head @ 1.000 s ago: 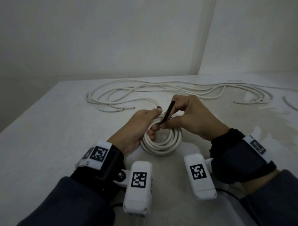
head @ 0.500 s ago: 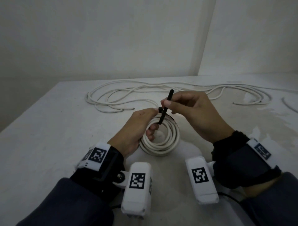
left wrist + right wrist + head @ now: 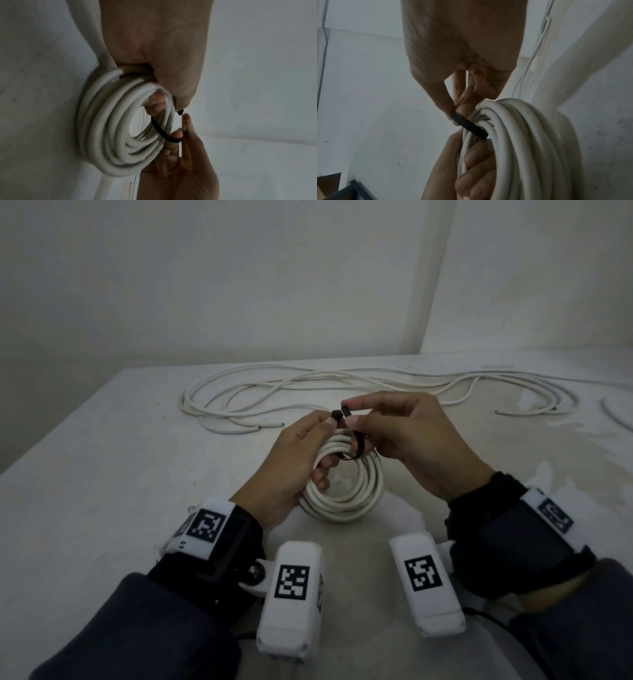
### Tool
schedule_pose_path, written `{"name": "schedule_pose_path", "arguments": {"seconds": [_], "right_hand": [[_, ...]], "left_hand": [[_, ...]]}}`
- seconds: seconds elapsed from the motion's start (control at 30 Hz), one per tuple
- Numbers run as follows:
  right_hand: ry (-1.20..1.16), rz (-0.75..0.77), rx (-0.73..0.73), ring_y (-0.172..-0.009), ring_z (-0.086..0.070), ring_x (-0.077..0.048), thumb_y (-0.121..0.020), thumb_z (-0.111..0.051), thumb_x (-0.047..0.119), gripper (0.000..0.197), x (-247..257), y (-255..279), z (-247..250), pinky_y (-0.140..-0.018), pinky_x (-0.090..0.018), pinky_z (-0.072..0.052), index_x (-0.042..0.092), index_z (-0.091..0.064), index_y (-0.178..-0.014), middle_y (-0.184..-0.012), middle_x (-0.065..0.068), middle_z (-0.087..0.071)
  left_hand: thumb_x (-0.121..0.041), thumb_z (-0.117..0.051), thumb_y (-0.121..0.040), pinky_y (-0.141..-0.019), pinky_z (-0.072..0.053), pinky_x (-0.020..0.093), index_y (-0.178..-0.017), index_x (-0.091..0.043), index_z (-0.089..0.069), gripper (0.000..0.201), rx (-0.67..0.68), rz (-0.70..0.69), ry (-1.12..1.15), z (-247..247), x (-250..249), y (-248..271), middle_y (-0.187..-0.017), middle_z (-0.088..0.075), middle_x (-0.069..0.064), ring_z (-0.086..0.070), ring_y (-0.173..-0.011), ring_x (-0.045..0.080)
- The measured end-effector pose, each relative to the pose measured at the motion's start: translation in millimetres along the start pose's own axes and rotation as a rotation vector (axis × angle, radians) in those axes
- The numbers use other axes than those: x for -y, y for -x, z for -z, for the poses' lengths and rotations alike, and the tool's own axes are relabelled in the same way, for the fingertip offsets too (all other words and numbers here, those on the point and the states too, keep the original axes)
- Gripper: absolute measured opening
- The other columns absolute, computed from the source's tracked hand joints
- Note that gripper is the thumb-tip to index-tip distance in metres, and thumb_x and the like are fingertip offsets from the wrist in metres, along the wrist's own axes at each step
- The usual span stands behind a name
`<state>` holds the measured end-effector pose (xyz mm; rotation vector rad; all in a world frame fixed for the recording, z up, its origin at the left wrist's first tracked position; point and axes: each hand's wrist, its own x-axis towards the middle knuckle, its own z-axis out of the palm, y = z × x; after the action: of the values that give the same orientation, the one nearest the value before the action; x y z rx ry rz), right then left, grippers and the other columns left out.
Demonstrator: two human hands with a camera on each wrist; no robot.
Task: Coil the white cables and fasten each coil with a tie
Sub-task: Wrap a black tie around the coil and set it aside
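A coil of white cable stands tilted on the white table, gripped at its upper left by my left hand. That hand's fingers curl through the coil while its thumb and forefinger pinch the head of a black tie. The black tie loops around the coil's strands. My right hand pinches the tie's free end between thumb and forefinger, right beside the head.
Loose white cable lies in long loops across the far half of the table, running to the right edge. White walls meet in a corner behind. Camera housings hang below both wrists near the front edge.
The right hand has bent the tie's free end over from sticking upward down to the head held by the left hand. The coil stays in the left hand's grip.
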<state>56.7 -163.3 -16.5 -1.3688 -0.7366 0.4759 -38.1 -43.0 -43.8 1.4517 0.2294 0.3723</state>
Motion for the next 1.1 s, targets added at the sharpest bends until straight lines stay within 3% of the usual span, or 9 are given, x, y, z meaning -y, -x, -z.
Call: {"name": "schedule_pose_path", "arguments": {"seconds": [0.17, 0.47, 0.67, 0.9, 1.1], "right_hand": [[-0.016, -0.053, 0.055, -0.054, -0.061, -0.016, -0.081, -0.067, -0.002, 0.023, -1.8, -0.6, 3.3, -0.054, -0.019, -0.048, 0.007, -0.071, -0.102, -0.058, -0.006, -0.064], [-0.029, -0.073, 0.135, -0.056, -0.062, -0.014, -0.081, -0.066, -0.004, 0.027, -2.8, -1.1, 6.0, -0.060, -0.021, -0.052, 0.012, -0.071, -0.102, -0.056, -0.005, -0.060], [-0.049, -0.077, 0.130, -0.054, -0.063, -0.014, -0.080, -0.066, -0.003, 0.023, -3.5, -1.8, 6.7, -0.058, -0.021, -0.051, 0.011, -0.072, -0.098, -0.057, -0.005, -0.061], [0.040, 0.001, 0.072, -0.056, -0.059, -0.018, -0.080, -0.069, -0.001, 0.018, -6.0, -2.6, 3.0, -0.056, -0.023, -0.043, 0.011, -0.073, -0.093, -0.061, -0.010, -0.061], [0.043, 0.058, 0.045, -0.050, -0.062, -0.013, -0.082, -0.065, -0.008, 0.019, -5.1, 0.2, 1.3, -0.051, -0.014, -0.045, 0.000, -0.070, -0.098, -0.057, -0.008, -0.059]], "left_hand": [[-0.020, -0.037, -0.103, -0.036, -0.032, 0.016, -0.085, -0.017, -0.056, 0.026, 0.035, -0.033, -0.009, 0.1, -1.0, 2.0, -0.052, -0.045, -0.003, -0.036, -0.038, 0.004], [-0.022, -0.038, -0.103, -0.037, -0.033, 0.017, -0.095, -0.016, -0.058, 0.023, 0.038, -0.039, -0.024, 0.1, -0.5, 2.0, -0.054, -0.042, 0.001, -0.034, -0.038, 0.006], [-0.022, -0.039, -0.103, -0.037, -0.032, 0.017, -0.089, -0.019, -0.059, 0.024, 0.045, -0.032, -0.013, -0.9, -1.1, 1.8, -0.054, -0.041, -0.001, -0.034, -0.038, 0.005], [-0.021, -0.039, -0.103, -0.036, -0.033, 0.016, -0.096, -0.018, -0.061, 0.023, 0.037, -0.038, -0.025, -3.0, -3.2, 2.9, -0.053, -0.049, -0.006, -0.036, -0.039, 0.003], [-0.018, -0.039, -0.103, -0.038, -0.034, 0.018, -0.103, -0.019, -0.064, 0.026, -0.012, -0.068, -0.096, -6.4, -5.7, 4.2, -0.065, -0.054, -0.002, -0.039, -0.046, 0.004]]}}
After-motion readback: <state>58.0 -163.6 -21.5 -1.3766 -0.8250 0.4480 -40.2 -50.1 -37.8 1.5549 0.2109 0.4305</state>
